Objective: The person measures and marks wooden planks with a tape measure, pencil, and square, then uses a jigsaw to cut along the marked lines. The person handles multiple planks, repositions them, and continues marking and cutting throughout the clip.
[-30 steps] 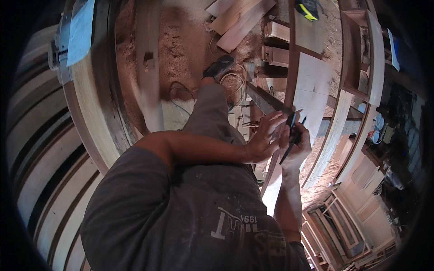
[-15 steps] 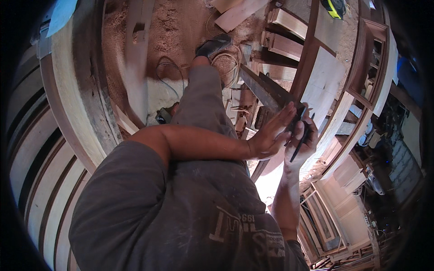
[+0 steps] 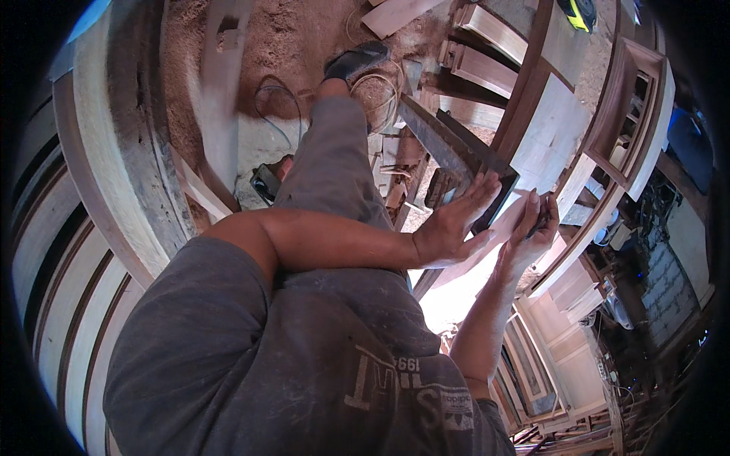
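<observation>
The dark angled tool (image 3: 504,191) is lying between the two hands, over the near part of the pale board (image 3: 551,121), and the left hand (image 3: 450,232) is clearly the nearer one. That hand is coming in from the left across the lap and is lying flat, fingers extended and together, its fingertips overlapping the tool's edge and seemingly touching it rather than wrapping around it. From this palm the tool is sitting just to the right and a little farther from the body. Its broader limb is slanting from upper right to lower left, while a narrow limb is running off toward the upper left, the two meeting at a corner just beyond the fingertips. A grey bar (image 3: 435,137) is extending nearly parallel to that narrow limb, on its left, with its near end passing close to the left hand. The right hand (image 3: 531,234) is standing apart, just right of the tool's broader limb, so the tool is lying to its left and slightly beyond. Its fingers are curling around a slim dark object (image 3: 541,222), mostly hidden, whose long axis is impossible to tell. A dark brown rail (image 3: 525,83) is bordering the pale board on its left.
</observation>
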Demonstrator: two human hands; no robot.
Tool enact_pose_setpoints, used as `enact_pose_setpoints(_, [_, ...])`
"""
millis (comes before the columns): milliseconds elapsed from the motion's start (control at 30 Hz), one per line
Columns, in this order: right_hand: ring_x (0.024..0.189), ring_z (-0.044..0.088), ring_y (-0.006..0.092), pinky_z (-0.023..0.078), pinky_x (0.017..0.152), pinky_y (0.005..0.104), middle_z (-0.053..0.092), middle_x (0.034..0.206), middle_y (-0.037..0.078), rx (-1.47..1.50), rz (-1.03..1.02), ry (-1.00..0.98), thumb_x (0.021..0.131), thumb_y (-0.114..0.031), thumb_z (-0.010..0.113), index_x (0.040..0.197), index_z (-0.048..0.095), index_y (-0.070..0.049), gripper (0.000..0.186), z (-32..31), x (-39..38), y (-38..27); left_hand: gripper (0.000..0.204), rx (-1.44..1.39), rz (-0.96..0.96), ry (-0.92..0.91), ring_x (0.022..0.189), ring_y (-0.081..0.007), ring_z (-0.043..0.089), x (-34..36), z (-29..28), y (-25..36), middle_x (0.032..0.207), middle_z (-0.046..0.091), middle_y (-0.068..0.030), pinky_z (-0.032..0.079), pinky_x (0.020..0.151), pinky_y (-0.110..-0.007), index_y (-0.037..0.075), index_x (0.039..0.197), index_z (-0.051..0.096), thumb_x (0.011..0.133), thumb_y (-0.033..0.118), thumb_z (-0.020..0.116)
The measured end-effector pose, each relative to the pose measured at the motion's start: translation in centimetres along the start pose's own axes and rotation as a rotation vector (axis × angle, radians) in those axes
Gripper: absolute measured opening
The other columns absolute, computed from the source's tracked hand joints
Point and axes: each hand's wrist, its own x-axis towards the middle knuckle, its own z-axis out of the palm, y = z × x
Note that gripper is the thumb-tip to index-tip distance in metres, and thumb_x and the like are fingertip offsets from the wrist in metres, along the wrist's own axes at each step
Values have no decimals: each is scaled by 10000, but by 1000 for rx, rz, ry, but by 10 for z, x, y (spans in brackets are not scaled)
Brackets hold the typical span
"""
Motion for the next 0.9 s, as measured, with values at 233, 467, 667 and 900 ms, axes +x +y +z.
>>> enact_pose_setpoints(233, [1018,741,229,613,863,311,754,1144,234,-65,-29,40,1071,-160,742,1336,573,169,455,-1,2,7,991,-23,2,26,1647,-399,245,2,-4,4,1783,232,-258,324,1328,-439,34,1744,173,949,101,759])
enact_pose_setpoints(467, [990,748,221,630,805,298,762,1116,226,-38,24,50,1064,-146,745,1285,591,178,421,0,5,6,978,-6,-10,7,1649,-402,236,5,-6,5,1779,234,-268,315,1334,-450,6,1736,174,943,75,742])
enact_pose_setpoints(667, [992,750,229,635,812,304,764,1112,226,-15,77,100,1055,-155,757,1274,604,162,415,1,5,2,975,-45,-19,10,1657,-395,214,4,-4,5,1790,218,-253,287,1344,-450,34,1746,162,944,49,716])
enact_pose_setpoints(900, [935,737,212,619,769,298,765,1085,207,-10,50,31,1051,-170,761,1236,629,152,394,-1,5,-2,985,-90,-47,2,1664,-376,209,4,-5,6,1806,198,-221,283,1347,-451,90,1761,150,949,58,708])
